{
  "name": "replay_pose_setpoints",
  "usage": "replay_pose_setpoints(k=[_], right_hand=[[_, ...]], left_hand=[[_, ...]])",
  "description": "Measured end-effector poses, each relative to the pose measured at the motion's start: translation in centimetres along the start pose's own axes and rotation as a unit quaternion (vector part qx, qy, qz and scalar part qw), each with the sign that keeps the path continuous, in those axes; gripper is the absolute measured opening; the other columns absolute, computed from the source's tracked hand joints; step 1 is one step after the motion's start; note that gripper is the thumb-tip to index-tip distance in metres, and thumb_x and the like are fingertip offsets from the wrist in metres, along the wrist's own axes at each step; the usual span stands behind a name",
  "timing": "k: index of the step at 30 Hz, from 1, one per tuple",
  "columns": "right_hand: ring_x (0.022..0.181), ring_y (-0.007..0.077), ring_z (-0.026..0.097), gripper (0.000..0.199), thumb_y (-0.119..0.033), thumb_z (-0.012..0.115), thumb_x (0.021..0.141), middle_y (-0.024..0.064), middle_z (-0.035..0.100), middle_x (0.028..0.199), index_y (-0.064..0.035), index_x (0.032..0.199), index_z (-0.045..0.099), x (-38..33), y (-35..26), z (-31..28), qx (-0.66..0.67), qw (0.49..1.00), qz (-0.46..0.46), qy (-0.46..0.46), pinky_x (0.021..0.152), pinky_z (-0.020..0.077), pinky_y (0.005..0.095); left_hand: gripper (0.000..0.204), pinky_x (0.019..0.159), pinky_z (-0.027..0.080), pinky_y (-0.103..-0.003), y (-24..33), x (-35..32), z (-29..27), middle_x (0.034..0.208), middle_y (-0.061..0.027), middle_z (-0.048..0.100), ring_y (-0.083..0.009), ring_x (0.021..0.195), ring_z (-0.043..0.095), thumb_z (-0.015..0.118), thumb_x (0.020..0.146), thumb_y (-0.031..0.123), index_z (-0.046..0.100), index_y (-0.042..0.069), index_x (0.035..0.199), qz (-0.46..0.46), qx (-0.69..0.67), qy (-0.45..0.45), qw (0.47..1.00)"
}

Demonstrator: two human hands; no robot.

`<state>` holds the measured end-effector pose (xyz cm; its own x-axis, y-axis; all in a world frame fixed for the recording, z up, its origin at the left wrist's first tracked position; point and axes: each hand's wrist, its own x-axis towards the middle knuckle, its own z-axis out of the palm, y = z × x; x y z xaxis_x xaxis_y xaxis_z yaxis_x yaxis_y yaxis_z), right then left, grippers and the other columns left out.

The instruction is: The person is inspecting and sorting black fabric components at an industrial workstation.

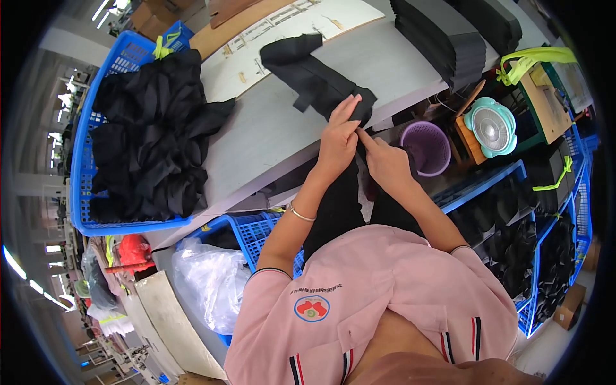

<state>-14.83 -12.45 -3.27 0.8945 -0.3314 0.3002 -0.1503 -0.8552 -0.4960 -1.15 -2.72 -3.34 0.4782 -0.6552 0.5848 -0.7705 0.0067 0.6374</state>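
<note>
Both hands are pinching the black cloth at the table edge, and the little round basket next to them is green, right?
Not quite. The head view shows the small round plastic basket is purple, not green. The rest holds: the left hand and right hand both pinch the black fabric piece at the edge of the grey table.

Both hands meeting at the near edge of the surface (269, 128).
The garment (314, 77) is lying on the surface, trailing over its edge under the left hand (338, 144) and right hand (385, 163); a crate (80, 173) of cloth is sitting to the left, a small basket (427, 147) and fan (491, 126) to the right.
</note>
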Motion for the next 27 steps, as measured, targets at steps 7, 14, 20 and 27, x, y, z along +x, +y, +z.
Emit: replay_pose_setpoints(k=[7,14,20,27], right_hand=[[0.065,0.0263,0.065,0.051,-0.006,0.06,0.082,0.008,0.059,0.079,-0.0146,0.133,0.058,-1.3,-0.2,-0.3,-0.096,0.991,-0.088,-0.018,0.052,0.0491,0.0365],[0.093,0.0357,0.068,0.043,-0.008,0.063,0.084,0.017,0.066,0.111,-0.0001,0.125,0.056,0.5,3.4,5.5,0.117,0.993,-0.02,-0.023,0.075,0.0546,0.0448],[0.127,0.0233,0.05,0.045,-0.016,0.059,0.096,0.0116,0.053,0.137,-0.0016,0.137,0.047,1.0,3.6,4.0,0.539,0.819,0.194,0.043,0.105,0.0406,0.034],[0.121,0.0185,0.054,0.047,-0.023,0.063,0.096,0.0058,0.055,0.135,-0.0061,0.137,0.049,1.6,0.6,1.5,0.738,0.607,0.289,0.06,0.102,0.0446,0.0353]], left_hand=[[0.017,0.106,0.043,-0.041,0.7,-0.3,-3.4,0.137,-0.0151,0.058,-0.0366,0.13,0.05,0.05,0.076,-0.012,0.06,-0.005,0.088,-0.092,-0.059,0.074,0.991],[0.022,0.106,0.043,-0.04,5.3,-4.0,-1.1,0.133,-0.0132,0.061,-0.0357,0.13,0.052,0.058,0.072,-0.009,0.069,-0.001,0.089,-0.022,-0.064,-0.104,0.992],[0.075,0.105,0.043,-0.041,7.5,-6.3,-3.3,0.154,-0.0209,0.035,-0.0336,0.135,0.043,0.064,0.075,-0.004,0.042,0.003,0.146,-0.091,-0.067,0.09,0.99],[0.089,0.1,0.042,-0.038,7.4,-5.5,0.9,0.157,-0.0188,0.026,-0.0333,0.133,0.037,0.074,0.072,0.003,0.032,0.007,0.151,-0.16,0.062,0.138,0.975]])
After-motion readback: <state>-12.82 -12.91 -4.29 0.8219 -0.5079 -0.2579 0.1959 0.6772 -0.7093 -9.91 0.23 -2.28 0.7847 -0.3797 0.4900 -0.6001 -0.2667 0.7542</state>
